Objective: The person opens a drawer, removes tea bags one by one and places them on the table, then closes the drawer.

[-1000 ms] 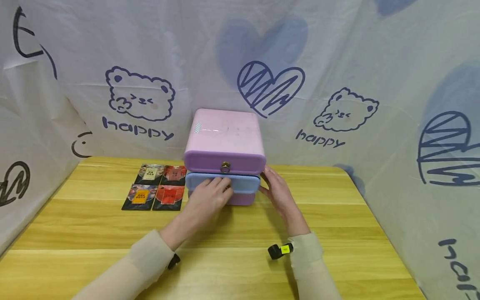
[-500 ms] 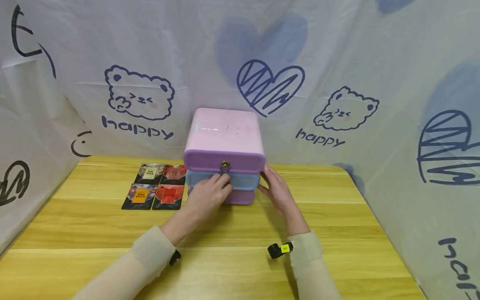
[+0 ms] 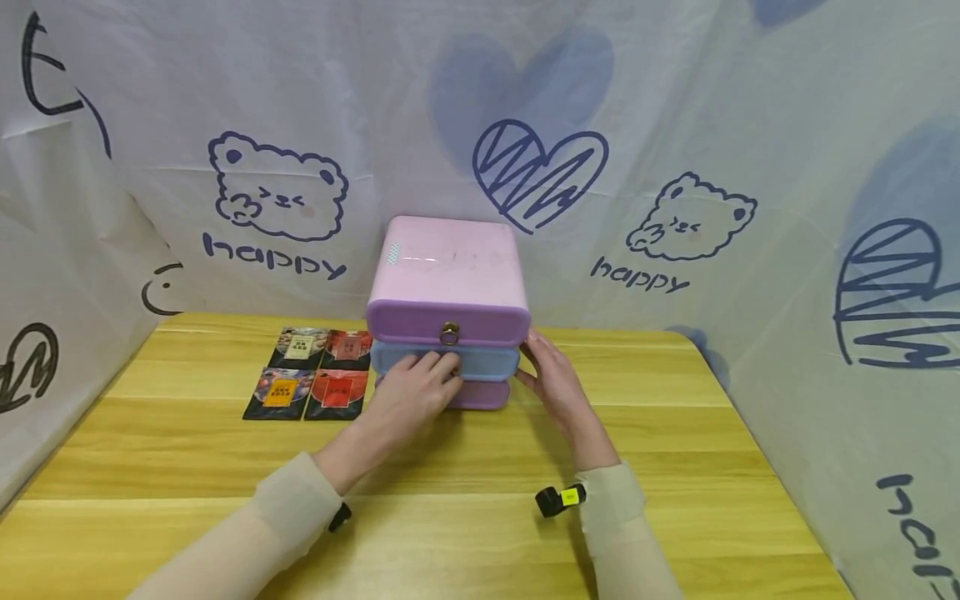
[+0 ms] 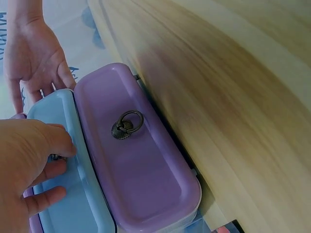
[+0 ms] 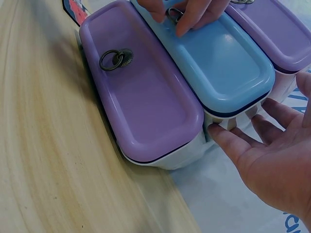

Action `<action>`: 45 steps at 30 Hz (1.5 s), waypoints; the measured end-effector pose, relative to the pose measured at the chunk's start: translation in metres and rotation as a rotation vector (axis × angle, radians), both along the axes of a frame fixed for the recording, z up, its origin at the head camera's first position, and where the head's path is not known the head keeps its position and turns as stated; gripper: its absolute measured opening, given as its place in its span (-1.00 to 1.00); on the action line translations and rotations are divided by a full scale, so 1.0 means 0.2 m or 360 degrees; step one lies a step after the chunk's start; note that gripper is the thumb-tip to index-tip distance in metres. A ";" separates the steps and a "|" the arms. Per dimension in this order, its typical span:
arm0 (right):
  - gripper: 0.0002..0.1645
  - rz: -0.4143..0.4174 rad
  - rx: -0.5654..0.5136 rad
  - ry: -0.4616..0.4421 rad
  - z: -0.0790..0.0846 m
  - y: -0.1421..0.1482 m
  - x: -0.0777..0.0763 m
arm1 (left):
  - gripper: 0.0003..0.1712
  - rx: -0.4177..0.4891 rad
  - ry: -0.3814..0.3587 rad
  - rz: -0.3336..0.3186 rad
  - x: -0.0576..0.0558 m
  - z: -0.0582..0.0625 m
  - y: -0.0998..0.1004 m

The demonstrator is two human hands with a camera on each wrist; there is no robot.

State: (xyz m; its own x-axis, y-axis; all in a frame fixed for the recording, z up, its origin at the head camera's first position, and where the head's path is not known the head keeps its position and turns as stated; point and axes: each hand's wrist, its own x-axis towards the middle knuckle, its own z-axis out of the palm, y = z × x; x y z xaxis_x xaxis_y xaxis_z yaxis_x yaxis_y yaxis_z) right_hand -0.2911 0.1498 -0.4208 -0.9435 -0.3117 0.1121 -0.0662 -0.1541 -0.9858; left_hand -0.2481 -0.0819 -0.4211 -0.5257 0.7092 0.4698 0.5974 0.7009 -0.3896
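Note:
A pink cabinet (image 3: 457,262) with three stacked drawers stands at the back of the table. Its top drawer (image 3: 405,322) is purple, the middle one (image 3: 487,363) light blue, the bottom one (image 3: 480,395) purple. My left hand (image 3: 412,392) is at the blue drawer's front, fingertips on either side of its small metal ring pull (image 5: 174,14). That ring is partly hidden, and the fingers look loose around it. With fingers stretched out, my right hand (image 3: 557,383) rests against the cabinet's right side. The bottom drawer's ring pull (image 4: 127,124) hangs free.
Several flat packets lie left of the cabinet, among them a red one (image 3: 336,394) and an orange-labelled one (image 3: 278,394). A printed cloth (image 3: 420,108) hangs behind and beside the wooden table (image 3: 645,450).
The blue drawer has slid back into the cabinet under my left hand. Over the last half second that hand has shifted slightly left. My right hand has stayed in place.

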 end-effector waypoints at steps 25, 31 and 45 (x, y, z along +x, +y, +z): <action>-0.46 0.0024 -0.0007 0.0021 0.02 0.00 0.01 | -0.87 -0.0330 -0.0028 -0.0211 0.01 -0.12 0.00; -0.44 0.0001 -0.0003 0.0029 0.01 0.00 0.01 | -0.88 -0.0480 -0.0026 -0.0132 0.01 -0.16 0.02; -0.45 -0.0008 0.0039 0.0032 0.00 0.00 0.00 | -0.84 -0.0576 0.0077 -0.0013 0.00 -0.22 0.05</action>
